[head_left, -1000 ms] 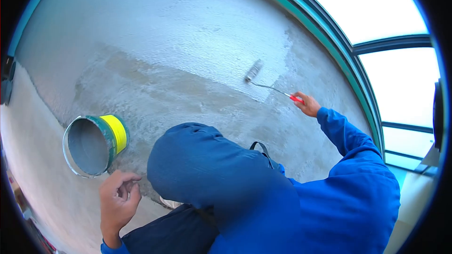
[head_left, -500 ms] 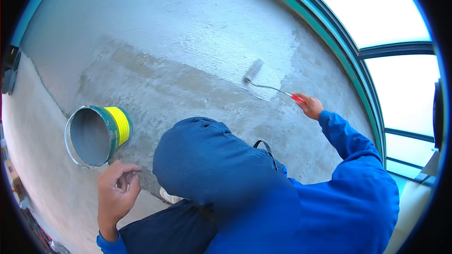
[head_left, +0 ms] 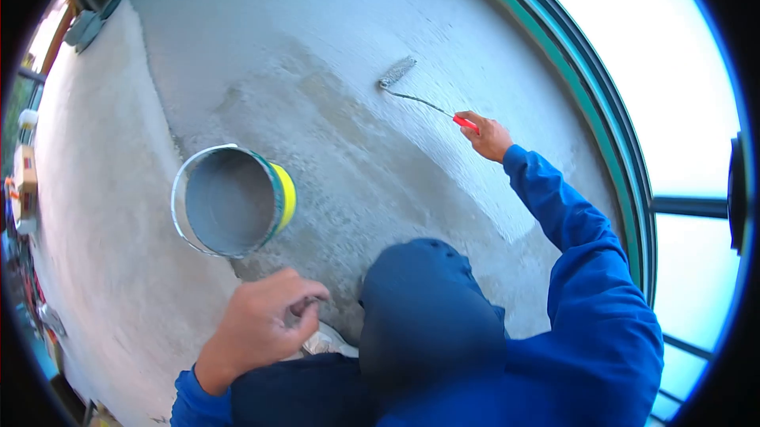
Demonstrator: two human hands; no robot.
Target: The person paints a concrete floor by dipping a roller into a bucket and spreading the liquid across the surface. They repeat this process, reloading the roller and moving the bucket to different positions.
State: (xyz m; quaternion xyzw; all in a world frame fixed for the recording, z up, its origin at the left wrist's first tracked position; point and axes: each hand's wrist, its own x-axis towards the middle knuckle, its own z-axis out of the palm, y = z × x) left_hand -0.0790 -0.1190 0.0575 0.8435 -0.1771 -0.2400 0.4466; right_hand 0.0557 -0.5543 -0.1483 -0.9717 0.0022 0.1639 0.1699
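My right hand (head_left: 487, 138) grips the red handle of a paint roller (head_left: 397, 72), whose fuzzy head rests on the pale, wet-looking coating of the floor (head_left: 348, 142). A bent metal rod joins handle and head. My left hand (head_left: 265, 320) is curled, fingertips close to the thumb, just below a round bucket (head_left: 231, 201). Whether anything small sits between those fingers cannot be made out. The bucket is green with a yellow band, and grey material shows inside it.
A green window frame (head_left: 586, 87) curves along the right side beside bright panes. Boxes (head_left: 25, 182) and assorted items line the far left edge. My bent knee (head_left: 423, 300) and a light shoe (head_left: 328, 341) are at the bottom.
The view has shifted, so the bucket appears farther right and larger. The roller has moved up and left over the floor, still in my right hand. My left hand remains curled.
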